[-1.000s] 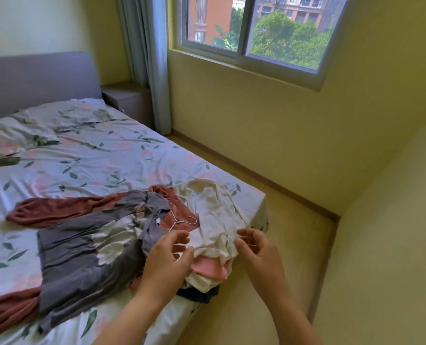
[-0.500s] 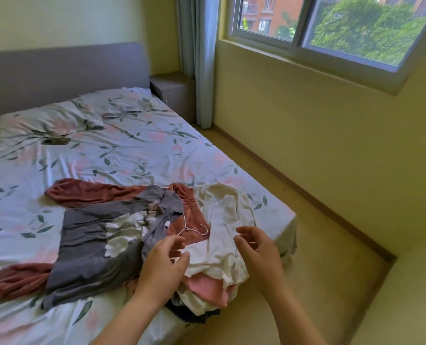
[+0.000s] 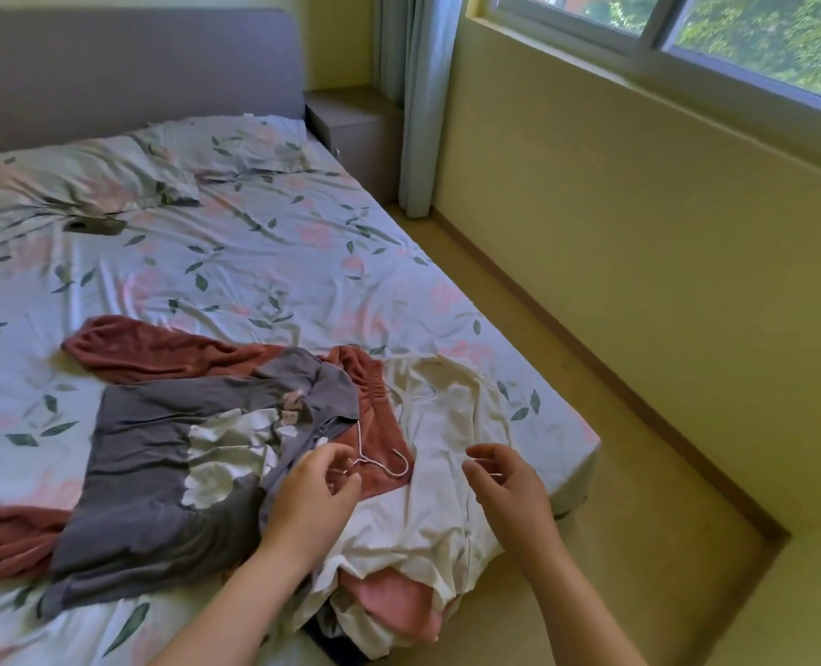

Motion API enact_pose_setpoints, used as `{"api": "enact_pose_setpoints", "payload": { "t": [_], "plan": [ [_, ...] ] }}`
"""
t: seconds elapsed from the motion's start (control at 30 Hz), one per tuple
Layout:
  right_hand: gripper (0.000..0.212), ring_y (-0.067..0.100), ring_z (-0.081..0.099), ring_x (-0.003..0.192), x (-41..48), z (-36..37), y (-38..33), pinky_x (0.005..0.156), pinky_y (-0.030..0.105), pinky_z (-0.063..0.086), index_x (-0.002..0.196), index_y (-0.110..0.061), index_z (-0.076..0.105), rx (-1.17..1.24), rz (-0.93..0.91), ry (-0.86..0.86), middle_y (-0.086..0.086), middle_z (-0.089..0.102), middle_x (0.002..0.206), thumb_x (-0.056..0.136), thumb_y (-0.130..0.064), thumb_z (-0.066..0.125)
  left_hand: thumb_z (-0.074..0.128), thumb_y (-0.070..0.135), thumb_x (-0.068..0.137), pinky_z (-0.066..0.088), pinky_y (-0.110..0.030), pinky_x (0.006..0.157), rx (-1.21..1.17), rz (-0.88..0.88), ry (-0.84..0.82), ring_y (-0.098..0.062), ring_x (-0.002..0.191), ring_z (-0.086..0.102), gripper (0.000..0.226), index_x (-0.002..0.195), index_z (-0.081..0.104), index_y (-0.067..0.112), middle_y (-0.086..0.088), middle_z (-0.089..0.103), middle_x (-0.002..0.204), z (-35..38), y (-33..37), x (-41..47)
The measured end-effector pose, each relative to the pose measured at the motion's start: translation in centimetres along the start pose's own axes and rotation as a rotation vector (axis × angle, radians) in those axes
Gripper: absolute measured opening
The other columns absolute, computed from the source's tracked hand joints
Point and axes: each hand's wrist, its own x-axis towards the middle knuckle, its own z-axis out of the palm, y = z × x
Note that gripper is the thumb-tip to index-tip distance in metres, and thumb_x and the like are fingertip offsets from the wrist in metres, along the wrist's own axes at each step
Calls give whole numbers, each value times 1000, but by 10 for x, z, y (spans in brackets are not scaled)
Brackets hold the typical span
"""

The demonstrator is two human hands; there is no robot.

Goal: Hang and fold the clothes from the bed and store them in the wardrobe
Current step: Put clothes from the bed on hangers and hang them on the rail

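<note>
Clothes heaped at lower centre of frame, on near right corner of bed (image 3: 264,262): white garment (image 3: 447,439) on top, pink garment (image 3: 389,603) under it, grey floral top (image 3: 159,454) and rust-red garment (image 3: 159,348) spread to its left. Wire hanger (image 3: 383,466) lies on the rust-red cloth. Left hand (image 3: 312,497): thumb and forefinger pinch the hanger wire. Right hand (image 3: 509,492): over white garment, fingers loosely curled; hold cannot be told. Pillows (image 3: 87,180) upper left, curtain (image 3: 418,98) top centre.

Grey curtain (image 3: 416,103) beside nightstand (image 3: 355,132)
</note>
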Motion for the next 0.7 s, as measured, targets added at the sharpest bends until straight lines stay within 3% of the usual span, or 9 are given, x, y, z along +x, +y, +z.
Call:
{"api": "enact_pose_setpoints", "payload": {
  "t": [0.3, 0.47, 0.6, 0.7],
  "plan": [
    [12, 10, 64, 93, 108, 12, 35, 81, 30, 54, 105, -25, 62, -45, 139, -134, -7, 65, 98, 94, -22, 59, 65, 16, 84, 52, -40, 88, 125, -177, -21, -15, 92, 64, 24, 107, 65, 19, 3, 65, 101, 25, -27, 73],
    [12, 12, 64, 91, 185, 25, 78, 78, 29, 54, 107, -25, 61, -147, 202, -235, -5, 65, 99, 95, -24, 57, 64, 17, 86, 51, -37, 90, 171, -306, 4, -16, 94, 63, 26, 112, 64, 16, 1, 64, 103, 57, -50, 111],
    [13, 9, 63, 87, 234, 47, 120, 70, 22, 49, 106, -24, 63, -244, 234, -298, -6, 66, 97, 94, -24, 57, 63, 17, 88, 47, -26, 83, 177, -387, 4, -13, 92, 60, 28, 116, 62, 15, 1, 62, 107, 83, -78, 143],
    [11, 10, 63, 83, 257, 69, 152, 63, 18, 44, 101, -22, 65, -282, 268, -345, -7, 66, 91, 93, -21, 57, 65, 14, 87, 49, -28, 87, 196, -431, -2, -15, 93, 61, 29, 115, 62, 13, -2, 62, 109, 100, -103, 162]
  ]
}}
